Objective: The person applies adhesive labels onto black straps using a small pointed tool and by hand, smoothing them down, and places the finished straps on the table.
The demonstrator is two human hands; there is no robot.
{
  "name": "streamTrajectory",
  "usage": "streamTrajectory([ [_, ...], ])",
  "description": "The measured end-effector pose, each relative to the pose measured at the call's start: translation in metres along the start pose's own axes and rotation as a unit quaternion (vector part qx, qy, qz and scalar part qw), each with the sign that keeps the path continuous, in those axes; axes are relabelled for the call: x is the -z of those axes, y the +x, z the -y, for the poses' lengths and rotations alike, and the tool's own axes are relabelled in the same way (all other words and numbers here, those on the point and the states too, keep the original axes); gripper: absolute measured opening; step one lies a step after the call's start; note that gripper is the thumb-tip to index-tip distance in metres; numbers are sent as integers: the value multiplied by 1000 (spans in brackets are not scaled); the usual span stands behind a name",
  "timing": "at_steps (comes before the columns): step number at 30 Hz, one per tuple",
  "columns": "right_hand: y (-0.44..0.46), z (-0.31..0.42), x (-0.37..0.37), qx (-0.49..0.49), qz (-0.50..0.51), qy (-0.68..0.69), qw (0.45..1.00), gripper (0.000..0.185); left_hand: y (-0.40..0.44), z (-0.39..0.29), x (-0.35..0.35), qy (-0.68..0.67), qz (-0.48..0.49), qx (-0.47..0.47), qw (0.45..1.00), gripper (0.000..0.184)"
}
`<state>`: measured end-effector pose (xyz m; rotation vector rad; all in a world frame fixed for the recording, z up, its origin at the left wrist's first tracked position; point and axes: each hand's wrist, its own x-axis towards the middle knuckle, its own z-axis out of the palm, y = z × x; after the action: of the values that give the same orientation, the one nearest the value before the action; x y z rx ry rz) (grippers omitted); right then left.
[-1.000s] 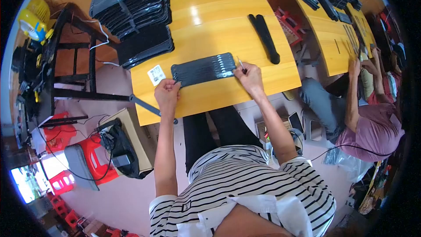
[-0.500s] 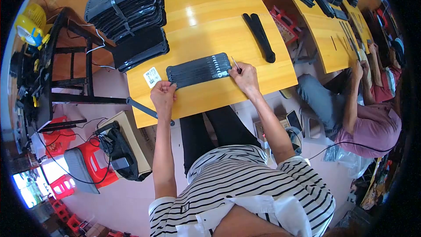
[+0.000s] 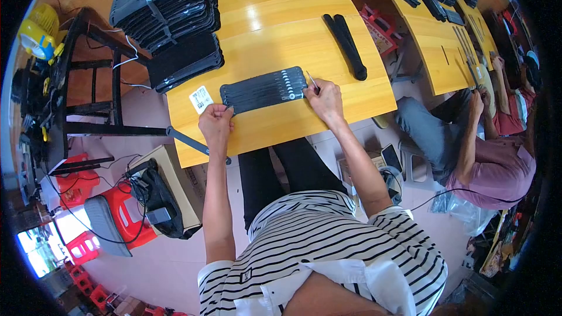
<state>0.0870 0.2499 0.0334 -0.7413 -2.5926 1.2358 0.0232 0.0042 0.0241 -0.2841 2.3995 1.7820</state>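
On the bound black stack [image 3: 170,6] at the left edge of the tabletop [image 3: 293,35], white print reads "Storage", following a round white emblem; the letters before the emblem are too small to make out. The row of black straps [image 3: 262,90] near the tabletop's near edge bears the same kind of emblem with what looks like "Storage" beside it, and a line of pale marks across the other straps. The white label [image 3: 201,99] by the left edge carries a square code and small dark print, unreadable here.
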Motion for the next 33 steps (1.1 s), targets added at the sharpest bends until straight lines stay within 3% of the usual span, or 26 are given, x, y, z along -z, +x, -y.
streamTrajectory([
  [5, -2, 6, -1, -4, 5, -29, 1000, 15, 5, 11, 0, -5, -13, 4, 1000, 13],
  [7, 0, 2, -4, 5, -8, -54, 998, 16, 7, 14, -2, 88, -45, -61, 993, 15],
  [9, 1, 1, -5, 19, -20, -55, 998, 15, 3, 10, -4, 97, -49, -33, 994, 20],
  [11, 2, 4, 0, 6, -15, 4, 1000, 14, -4, -1, -6, 156, -98, -86, 979, 24],
  [15, 10, -14, -6, 10, 3, 42, 999, 12, -8, -10, -6, 180, -107, -59, 976, 29],
  [17, 14, -19, -8, -14, 38, 124, 992, 12, -5, -9, -6, 169, -94, -30, 981, 30],
  [21, 14, -19, -1, -4, 51, 174, 983, 15, -5, -2, 1, 141, -78, -58, 985, 28],
  [23, 8, -12, 11, -77, 111, 306, 942, 13, -1, 5, 14, -34, -18, -44, 998, 17],
  [24, 1, -12, 18, -81, 97, 303, 945, 9, -1, 1, 26, -34, -26, -48, 998, 17],
  [26, -16, -22, 20, 19, 47, 304, 951, 10, -4, -4, 59, -58, -106, -88, 989, 8],
  [28, -40, -22, 28, 65, 51, 264, 961, 12, 9, 21, 98, 61, -204, -112, 971, 17],
  [30, -73, -7, 32, 8, 89, 269, 959, 13, 23, 47, 132, 173, -259, -110, 944, 28],
  [31, -82, -25, 21, 33, 118, 260, 958, 12, 37, 72, 142, 248, -285, -110, 919, 33],
  [33, -103, -39, 4, 58, 146, 252, 955, 11, 42, 87, 147, 242, -300, -81, 919, 41],
])
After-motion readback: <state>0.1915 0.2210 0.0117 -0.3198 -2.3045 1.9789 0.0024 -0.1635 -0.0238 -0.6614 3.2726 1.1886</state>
